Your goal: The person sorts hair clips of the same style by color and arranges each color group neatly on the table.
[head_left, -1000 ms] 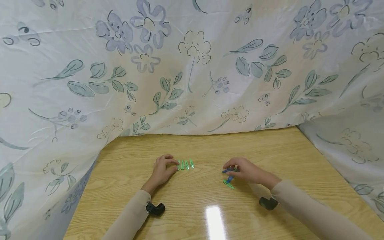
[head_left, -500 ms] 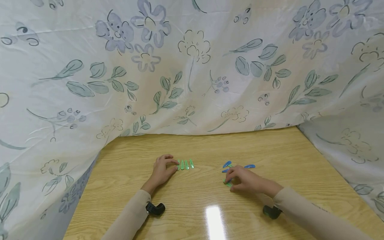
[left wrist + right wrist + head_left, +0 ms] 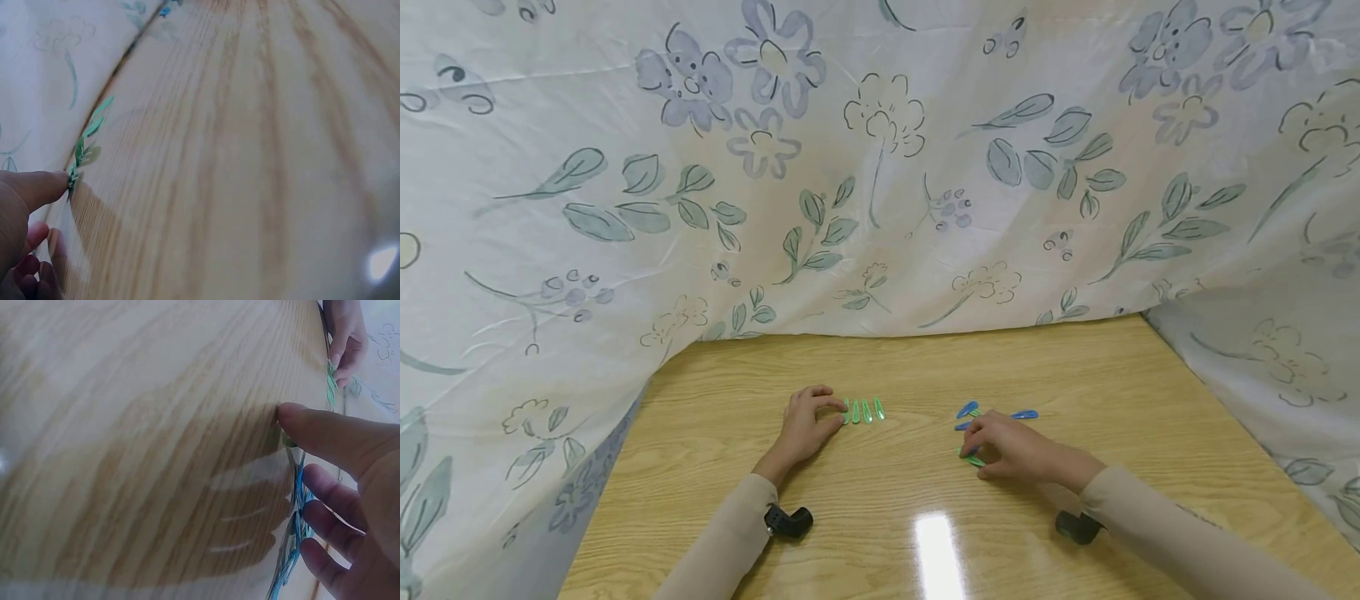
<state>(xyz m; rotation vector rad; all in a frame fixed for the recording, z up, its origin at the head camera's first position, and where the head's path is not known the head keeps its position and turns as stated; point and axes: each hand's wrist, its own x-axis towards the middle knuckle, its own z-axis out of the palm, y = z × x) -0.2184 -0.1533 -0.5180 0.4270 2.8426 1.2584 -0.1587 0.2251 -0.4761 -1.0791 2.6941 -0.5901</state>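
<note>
Several green snap hair clips (image 3: 867,412) lie side by side in a row on the wooden table in the head view. My left hand (image 3: 808,425) is at the row's left end, thumb and forefinger pinching the leftmost clip (image 3: 71,177). My right hand (image 3: 1011,450) is over a loose group of clips, with thumb and forefinger on a slanted green hair clip (image 3: 973,459). Blue hair clips (image 3: 967,410) lie just beyond its knuckles, one partly covered. In the right wrist view, the other fingers curl beside blue clips (image 3: 302,487).
A separate blue clip (image 3: 1025,415) lies right of the group. Floral cloth (image 3: 880,208) hangs behind the table (image 3: 880,517) and along both sides. Light reflects off the tabletop near the front. Each wrist wears a black camera (image 3: 790,523).
My right hand has moved slightly nearer the front, from the blue clips onto the slanted green one, uncovering blue clips behind it. It barely moves in the last half second. My left hand stays still.
</note>
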